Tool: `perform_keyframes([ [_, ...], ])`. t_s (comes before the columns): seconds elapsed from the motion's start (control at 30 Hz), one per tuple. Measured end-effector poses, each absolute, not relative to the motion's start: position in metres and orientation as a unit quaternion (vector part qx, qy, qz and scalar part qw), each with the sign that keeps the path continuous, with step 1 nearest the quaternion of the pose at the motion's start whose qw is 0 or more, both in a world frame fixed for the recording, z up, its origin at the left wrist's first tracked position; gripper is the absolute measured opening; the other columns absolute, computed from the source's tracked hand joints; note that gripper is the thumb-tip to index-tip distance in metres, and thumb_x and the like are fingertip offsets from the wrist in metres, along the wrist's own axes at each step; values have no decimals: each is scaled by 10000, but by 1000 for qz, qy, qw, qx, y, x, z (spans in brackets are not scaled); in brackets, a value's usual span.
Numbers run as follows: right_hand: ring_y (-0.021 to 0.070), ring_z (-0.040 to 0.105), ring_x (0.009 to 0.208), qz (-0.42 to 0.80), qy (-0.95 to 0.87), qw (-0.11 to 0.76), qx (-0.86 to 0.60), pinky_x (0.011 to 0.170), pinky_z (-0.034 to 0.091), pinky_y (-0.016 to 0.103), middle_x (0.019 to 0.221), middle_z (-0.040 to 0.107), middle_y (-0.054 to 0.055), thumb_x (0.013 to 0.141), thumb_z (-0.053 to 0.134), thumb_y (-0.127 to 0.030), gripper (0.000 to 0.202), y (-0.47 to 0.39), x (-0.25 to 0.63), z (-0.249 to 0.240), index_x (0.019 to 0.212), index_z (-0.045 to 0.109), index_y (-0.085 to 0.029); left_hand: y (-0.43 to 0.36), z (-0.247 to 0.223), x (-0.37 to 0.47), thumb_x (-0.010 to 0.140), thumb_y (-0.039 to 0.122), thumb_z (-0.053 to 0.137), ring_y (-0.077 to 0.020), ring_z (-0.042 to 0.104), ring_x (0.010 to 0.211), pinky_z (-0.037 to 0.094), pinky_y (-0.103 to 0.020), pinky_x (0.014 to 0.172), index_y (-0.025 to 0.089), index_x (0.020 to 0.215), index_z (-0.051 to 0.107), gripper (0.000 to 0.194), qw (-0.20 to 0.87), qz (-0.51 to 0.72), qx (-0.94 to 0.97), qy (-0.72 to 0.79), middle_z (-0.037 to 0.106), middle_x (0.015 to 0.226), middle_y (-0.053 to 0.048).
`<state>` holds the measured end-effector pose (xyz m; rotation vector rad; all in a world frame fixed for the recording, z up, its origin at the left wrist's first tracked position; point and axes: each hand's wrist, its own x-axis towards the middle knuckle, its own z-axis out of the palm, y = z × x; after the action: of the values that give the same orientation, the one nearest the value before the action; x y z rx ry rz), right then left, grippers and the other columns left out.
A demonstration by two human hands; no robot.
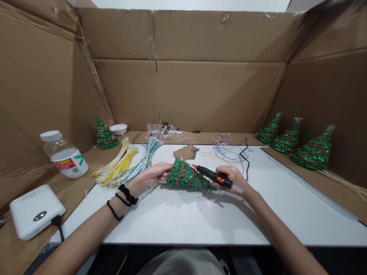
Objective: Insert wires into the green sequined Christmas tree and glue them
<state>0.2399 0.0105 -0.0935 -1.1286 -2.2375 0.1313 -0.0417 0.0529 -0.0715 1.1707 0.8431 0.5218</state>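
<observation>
A small green Christmas tree (186,176) with red garland lies on its side over the white board, its base to the left and its tip to the right. My left hand (159,173) is closed on the base end; some fingers are hidden behind it. In my right hand (233,177) is a black and orange glue gun (213,176), gripped by its handle. The orange nozzle points left, close to the tree's upper side; whether it touches, I cannot tell. A clear glue stick pokes out of the gun's rear.
Bundles of yellow wires (117,166) and green-white wires (147,156) lie left. Behind are a brown scrap (186,152) and tangled wires (229,149). Finished trees (314,151) stand right, another tree (105,134) left. A jar (65,156) and white box (38,212) flank the white board (183,225).
</observation>
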Motion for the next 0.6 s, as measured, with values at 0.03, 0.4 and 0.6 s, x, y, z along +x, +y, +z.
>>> perform_keyframes([
  [0.03, 84, 314, 460, 48, -849, 311, -424, 460, 236, 204, 496, 362, -49, 744, 564, -444, 389, 11, 240, -94, 540, 345, -196, 53, -72, -42, 758, 268, 579, -32, 172, 401, 97, -202, 394, 181, 541, 336, 337, 719, 238, 531, 381, 239, 450, 85],
  [0.4, 84, 314, 456, 52, -850, 307, -425, 457, 244, 203, 493, 362, -49, 750, 559, -434, 381, 10, 240, -93, 544, 345, -197, 53, -70, -42, 778, 268, 564, -33, 170, 400, 93, -200, 394, 184, 546, 336, 336, 720, 231, 531, 383, 235, 451, 84],
  [0.6, 83, 303, 464, 56, -850, 306, -425, 461, 238, 204, 498, 351, -51, 745, 567, -442, 393, 10, 241, -93, 542, 338, -196, 56, -74, -43, 770, 277, 570, -30, 166, 393, 88, -203, 390, 181, 542, 347, 333, 733, 231, 528, 361, 245, 436, 86],
])
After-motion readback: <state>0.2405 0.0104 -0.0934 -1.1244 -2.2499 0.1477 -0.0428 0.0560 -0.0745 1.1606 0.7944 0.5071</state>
